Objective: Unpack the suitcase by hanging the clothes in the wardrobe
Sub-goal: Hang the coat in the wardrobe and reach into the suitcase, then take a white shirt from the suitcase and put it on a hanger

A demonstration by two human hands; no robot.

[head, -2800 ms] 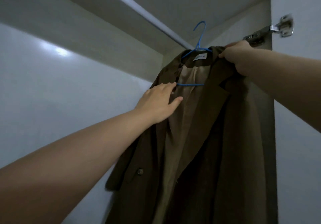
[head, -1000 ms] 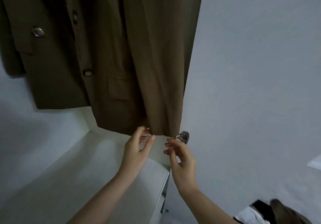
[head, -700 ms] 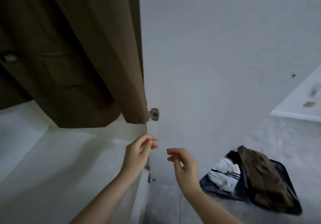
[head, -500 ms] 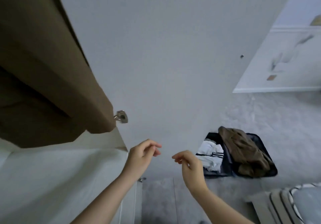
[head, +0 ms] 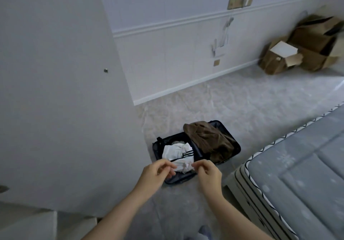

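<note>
A: Where did the clothes lie from the person's hands?

B: Ahead and below. The suitcase point(head: 196, 151) lay open on the floor point(head: 242, 113), just beside the wardrobe door point(head: 61, 94) and near the corner of the mattress point(head: 297, 169). Both hands were raised in front of it, well above it, touching nothing.

A: And each grip?

B: The left hand point(head: 158, 172) had its fingers loosely curled, thumb near fingertips but closed on nothing. The right hand point(head: 208, 171) was much the same, empty. They sat close together, with a small gap between them.

A: Which garment was nearer which hand?

B: The white garment point(head: 178, 154) with black stripes filled the left half of the case and, in the head view, showed between and just above the two hands, a little toward the left. The brown garment point(head: 209, 140) was heaped over the right half, beyond the right hand and farther away. The case's long axis ran from lower left to upper right (roughly square to the door's bottom edge, as far as the wide lens allowed). Either hand looked able to reach the white one first, by my judgement.

A: Any writing?

B: None legible. Three black stripes showed on the white cloth, no name. The cardboard boxes point(head: 305, 51) by the far wall point(head: 186, 44) showed no readable print.
</note>
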